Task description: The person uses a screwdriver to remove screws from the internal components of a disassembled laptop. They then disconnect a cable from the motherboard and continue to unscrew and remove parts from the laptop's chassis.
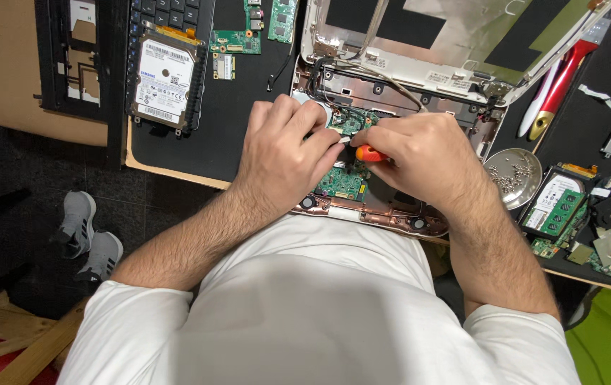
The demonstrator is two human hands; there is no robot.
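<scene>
Orange-handled screwdriver (369, 152) pinched firmly in right hand (419, 160) fingers, tip best kept square on green circuit board (344, 182) beneath curled, steadying left hand (284, 153) fingers.

Shiny metal dish (513, 175), matt black mat (191, 146)

Orange-handled screwdriver (369, 152): mostly hidden in grip, pale shaft pointing left toward green circuit board (344, 178). Board lies flat inside opened laptop chassis (391, 100), partly covered, chassis at near bench edge, lid tilted back.
</scene>
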